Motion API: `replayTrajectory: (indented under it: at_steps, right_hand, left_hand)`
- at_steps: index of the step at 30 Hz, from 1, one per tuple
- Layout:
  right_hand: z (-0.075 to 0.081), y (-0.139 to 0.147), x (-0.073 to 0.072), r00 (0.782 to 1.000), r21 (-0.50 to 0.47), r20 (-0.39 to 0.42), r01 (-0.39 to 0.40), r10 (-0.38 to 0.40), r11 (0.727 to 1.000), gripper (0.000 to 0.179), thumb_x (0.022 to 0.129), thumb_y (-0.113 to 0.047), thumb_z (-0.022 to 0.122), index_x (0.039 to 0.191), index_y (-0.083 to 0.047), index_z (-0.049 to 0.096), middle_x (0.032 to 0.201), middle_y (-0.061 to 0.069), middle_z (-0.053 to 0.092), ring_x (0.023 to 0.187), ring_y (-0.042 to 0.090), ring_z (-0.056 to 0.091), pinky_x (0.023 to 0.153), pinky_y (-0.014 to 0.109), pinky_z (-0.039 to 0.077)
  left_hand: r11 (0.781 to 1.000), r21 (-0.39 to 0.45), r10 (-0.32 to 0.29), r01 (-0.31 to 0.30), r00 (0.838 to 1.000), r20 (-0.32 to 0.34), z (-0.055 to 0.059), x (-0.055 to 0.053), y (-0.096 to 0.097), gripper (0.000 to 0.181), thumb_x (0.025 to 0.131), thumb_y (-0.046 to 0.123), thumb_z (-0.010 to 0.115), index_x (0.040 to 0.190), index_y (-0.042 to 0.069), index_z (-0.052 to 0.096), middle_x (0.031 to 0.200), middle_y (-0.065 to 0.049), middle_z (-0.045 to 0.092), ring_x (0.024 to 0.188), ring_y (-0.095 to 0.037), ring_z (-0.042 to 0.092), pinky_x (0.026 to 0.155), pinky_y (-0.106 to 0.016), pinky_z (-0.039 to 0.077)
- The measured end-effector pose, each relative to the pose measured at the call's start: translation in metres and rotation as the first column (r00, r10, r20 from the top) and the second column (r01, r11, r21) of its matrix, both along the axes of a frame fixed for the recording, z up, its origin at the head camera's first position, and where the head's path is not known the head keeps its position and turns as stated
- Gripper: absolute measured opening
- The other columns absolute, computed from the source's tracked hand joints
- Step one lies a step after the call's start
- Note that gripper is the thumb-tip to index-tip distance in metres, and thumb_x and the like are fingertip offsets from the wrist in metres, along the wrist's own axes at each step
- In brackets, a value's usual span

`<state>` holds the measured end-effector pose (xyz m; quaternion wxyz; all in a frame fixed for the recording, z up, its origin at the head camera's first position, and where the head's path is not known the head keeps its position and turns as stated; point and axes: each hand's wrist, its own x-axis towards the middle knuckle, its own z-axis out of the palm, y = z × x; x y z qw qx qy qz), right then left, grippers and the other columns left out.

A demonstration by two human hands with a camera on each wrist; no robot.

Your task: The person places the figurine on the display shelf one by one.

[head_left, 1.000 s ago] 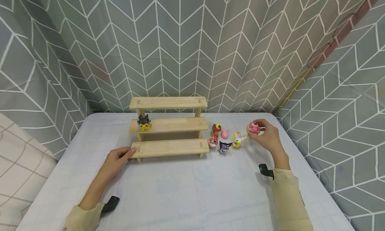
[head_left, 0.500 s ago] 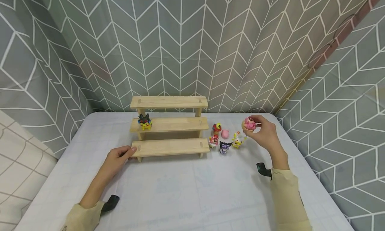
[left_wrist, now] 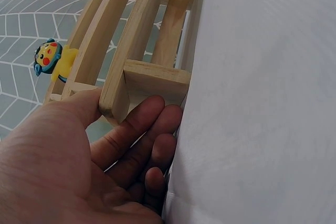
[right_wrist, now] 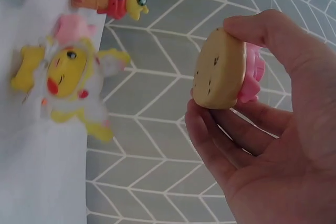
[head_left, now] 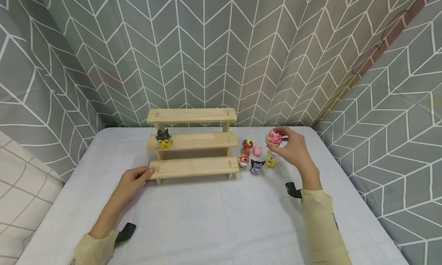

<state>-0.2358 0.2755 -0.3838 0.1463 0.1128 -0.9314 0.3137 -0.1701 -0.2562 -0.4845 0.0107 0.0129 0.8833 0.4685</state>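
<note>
My right hand (head_left: 295,148) holds a pink figurine (head_left: 274,137) above the table, pinched between thumb and fingertips. In the right wrist view its round tan base (right_wrist: 218,72) with dark specks faces the camera. On the left, my left hand (head_left: 132,182) grips the left end of the lowest step of a three-tier wooden display stand (head_left: 195,167). The left wrist view shows the thumb on the board's edge and the fingers (left_wrist: 142,114) curled beneath it. A yellow figurine with a black-eared hood (head_left: 164,138) stands at the left of the middle step.
Right of the stand several figurines cluster: a red one with a yellow top (head_left: 247,144), a pink pig-like one (head_left: 257,150), a red-and-white one (head_left: 243,160), a purple one with black ears (head_left: 256,166) and a yellow-and-white one (head_left: 271,160). A patterned curtain (head_left: 203,58) hangs behind the white-covered table (head_left: 207,219).
My right hand has carried the pink figurine leftward and slightly up, above the yellow-and-white one. My left hand stays on the stand.
</note>
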Motion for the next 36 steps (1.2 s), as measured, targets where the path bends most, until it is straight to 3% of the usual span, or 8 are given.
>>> replayTrajectory:
  at_steps: [7, 17, 26, 31, 36]
  right_hand:
    - [0.003, -0.022, -0.001, 0.999, -0.017, -0.010, -0.039, 0.039, 0.999, 0.059, 0.086, -0.024, 0.087, 0.135, -0.003, 0.062, 0.127, 0.019, 0.069, 0.115, 0.035, 0.064, 0.097, 0.053, 0.055]
    - [0.008, -0.066, -0.006, 0.993, -0.046, -0.005, -0.121, 0.120, 0.992, 0.061, 0.082, -0.022, 0.088, 0.135, -0.005, 0.064, 0.125, 0.016, 0.071, 0.105, 0.037, 0.070, 0.087, 0.049, 0.055]
    - [0.013, -0.099, -0.005, 0.984, -0.080, 0.002, -0.176, 0.177, 0.981, 0.063, 0.081, -0.018, 0.089, 0.137, -0.006, 0.061, 0.123, 0.013, 0.070, 0.107, 0.035, 0.069, 0.089, 0.049, 0.058]
    - [0.012, -0.122, -0.005, 0.975, -0.094, 0.005, -0.222, 0.223, 0.971, 0.061, 0.081, -0.018, 0.089, 0.134, -0.007, 0.061, 0.122, 0.011, 0.069, 0.106, 0.032, 0.069, 0.089, 0.044, 0.058]
    - [0.010, -0.153, -0.005, 0.952, -0.103, -0.008, -0.306, 0.306, 0.947, 0.058, 0.080, -0.017, 0.089, 0.130, -0.006, 0.062, 0.121, 0.010, 0.070, 0.100, 0.026, 0.071, 0.091, 0.041, 0.058]
  left_hand:
    - [1.000, 0.005, 0.008, -0.008, 1.000, 0.000, 0.001, 0.000, 0.001, 0.046, 0.108, 0.048, 0.058, 0.101, 0.004, 0.072, 0.090, -0.005, 0.065, 0.084, -0.011, 0.051, 0.071, -0.025, 0.043]
    - [1.000, 0.025, 0.010, -0.010, 1.000, -0.004, 0.001, 0.001, 0.000, 0.048, 0.108, 0.048, 0.058, 0.100, 0.003, 0.070, 0.090, -0.005, 0.063, 0.084, -0.010, 0.050, 0.070, -0.025, 0.042]
    - [1.000, 0.030, 0.002, -0.002, 1.000, -0.002, 0.000, 0.001, 0.000, 0.047, 0.108, 0.048, 0.058, 0.103, 0.004, 0.071, 0.091, -0.005, 0.064, 0.084, -0.010, 0.050, 0.070, -0.025, 0.042]
    - [1.000, 0.020, 0.003, -0.003, 1.000, -0.010, -0.001, 0.001, 0.000, 0.046, 0.108, 0.047, 0.058, 0.100, 0.004, 0.071, 0.089, -0.004, 0.063, 0.083, -0.010, 0.050, 0.070, -0.025, 0.041]
    - [1.000, 0.016, 0.007, -0.006, 1.000, -0.011, 0.000, 0.001, 0.000, 0.048, 0.108, 0.049, 0.058, 0.100, 0.004, 0.071, 0.090, -0.006, 0.065, 0.084, -0.010, 0.051, 0.071, -0.025, 0.042]
